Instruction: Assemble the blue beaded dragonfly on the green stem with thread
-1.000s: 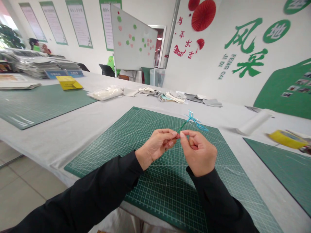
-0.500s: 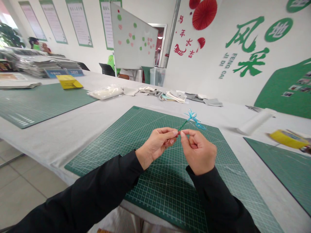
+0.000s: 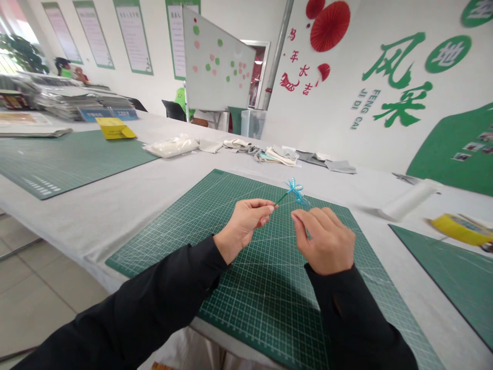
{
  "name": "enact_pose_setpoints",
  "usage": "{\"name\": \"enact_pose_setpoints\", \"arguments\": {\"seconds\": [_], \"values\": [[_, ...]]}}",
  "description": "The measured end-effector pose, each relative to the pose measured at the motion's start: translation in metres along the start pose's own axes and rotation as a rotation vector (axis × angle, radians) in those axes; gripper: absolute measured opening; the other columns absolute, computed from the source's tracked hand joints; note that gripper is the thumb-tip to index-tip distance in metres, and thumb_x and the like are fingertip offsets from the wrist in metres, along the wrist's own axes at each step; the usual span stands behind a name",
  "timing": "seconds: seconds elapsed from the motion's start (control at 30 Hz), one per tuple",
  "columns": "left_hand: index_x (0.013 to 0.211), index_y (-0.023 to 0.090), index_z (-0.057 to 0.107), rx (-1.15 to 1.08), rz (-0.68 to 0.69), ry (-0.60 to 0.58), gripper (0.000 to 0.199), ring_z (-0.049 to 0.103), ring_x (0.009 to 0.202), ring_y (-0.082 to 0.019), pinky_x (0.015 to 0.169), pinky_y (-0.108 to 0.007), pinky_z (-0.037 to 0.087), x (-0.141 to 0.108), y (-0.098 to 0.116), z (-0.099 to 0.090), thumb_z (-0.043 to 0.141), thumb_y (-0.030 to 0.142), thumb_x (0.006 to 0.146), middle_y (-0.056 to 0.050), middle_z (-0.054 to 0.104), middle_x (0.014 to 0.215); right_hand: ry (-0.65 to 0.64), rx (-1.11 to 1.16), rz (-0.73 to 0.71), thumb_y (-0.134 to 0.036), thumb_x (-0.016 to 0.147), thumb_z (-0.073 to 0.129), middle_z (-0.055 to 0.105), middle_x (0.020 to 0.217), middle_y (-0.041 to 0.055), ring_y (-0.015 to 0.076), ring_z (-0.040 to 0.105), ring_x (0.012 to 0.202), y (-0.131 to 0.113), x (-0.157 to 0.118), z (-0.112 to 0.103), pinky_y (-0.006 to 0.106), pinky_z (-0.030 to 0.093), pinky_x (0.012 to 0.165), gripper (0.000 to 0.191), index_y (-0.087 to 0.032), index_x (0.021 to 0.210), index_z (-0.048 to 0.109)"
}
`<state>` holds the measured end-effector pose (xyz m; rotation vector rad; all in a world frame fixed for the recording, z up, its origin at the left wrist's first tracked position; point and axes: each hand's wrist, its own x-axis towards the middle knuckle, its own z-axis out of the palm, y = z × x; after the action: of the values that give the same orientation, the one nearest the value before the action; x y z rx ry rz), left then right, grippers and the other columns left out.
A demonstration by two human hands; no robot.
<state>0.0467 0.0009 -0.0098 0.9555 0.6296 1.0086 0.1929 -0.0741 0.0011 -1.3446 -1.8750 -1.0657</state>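
Observation:
My left hand [image 3: 245, 222] pinches the thin green stem of a small blue craft flower [image 3: 295, 188] between thumb and fingertips. The flower tilts up and to the right, its blue loops edged with what look like pale beads. To the right, my right hand [image 3: 325, 239] is apart from the stem, with its fingers curled and thumb and forefinger pressed together. Whether anything thin is in that pinch cannot be made out. Both hands are above a green cutting mat [image 3: 185, 231] marked with a white grid.
More cutting mats lie left [image 3: 77, 159] and right [image 3: 447, 277]. At the far edge are a plastic bag [image 3: 173, 146] and folded cloths [image 3: 279, 155]. A white roll [image 3: 410, 200] and a yellow tape roll [image 3: 462, 228] are on the right. Stacked papers [image 3: 65, 97] stand at the far left.
My right hand has let go of the flower's stem and moved away to the right. The flower stays in my left hand. The view has shifted slightly.

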Motion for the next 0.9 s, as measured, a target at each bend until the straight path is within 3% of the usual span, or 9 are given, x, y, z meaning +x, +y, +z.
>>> {"name": "enact_pose_setpoints", "arguments": {"seconds": [0.2,0.47,0.6,0.9], "values": [[0.069,0.006,0.065,0.087,-0.001,0.108,0.007,0.034,0.039,-0.001,0.039,-0.016,0.020,0.007,0.004,-0.007,0.059,0.003,0.069,0.001,0.050,0.052,0.169,-0.027,-0.021,-0.017,0.078,0.065,0.058,0.068,0.0025,0.0151,0.046,0.065,0.018,0.000,-0.006,0.027,0.041,0.059,0.005,-0.019,0.080,0.068],[0.061,0.008,0.065,0.337,0.014,0.101,0.010,0.034,0.036,-0.002,0.039,-0.018,0.023,0.003,0.004,-0.002,0.059,0.001,0.067,-0.001,0.057,0.050,0.285,-0.063,-0.035,-0.017,0.075,0.069,0.056,0.068,0.0026,0.0149,0.045,0.063,0.020,-0.001,-0.010,0.029,0.041,0.058,0.010,-0.021,0.084,0.071],[0.062,0.008,0.066,0.392,0.020,0.106,0.012,0.033,0.036,-0.002,0.040,-0.017,0.024,0.002,0.005,0.000,0.058,0.001,0.067,0.002,0.052,0.045,0.309,-0.055,-0.027,-0.016,0.073,0.070,0.056,0.068,0.0024,0.0151,0.046,0.064,0.022,-0.003,-0.010,0.029,0.041,0.059,0.014,-0.021,0.086,0.070],[0.067,0.007,0.065,0.150,0.040,0.156,0.007,0.034,0.038,-0.001,0.039,-0.017,0.020,0.016,0.007,-0.017,0.059,0.004,0.067,0.000,0.052,0.053,0.302,0.001,0.068,-0.017,0.074,0.067,0.058,0.062,0.0015,0.0147,0.046,0.060,0.021,-0.005,-0.006,0.030,0.040,0.061,0.009,-0.020,0.082,0.070]]}}
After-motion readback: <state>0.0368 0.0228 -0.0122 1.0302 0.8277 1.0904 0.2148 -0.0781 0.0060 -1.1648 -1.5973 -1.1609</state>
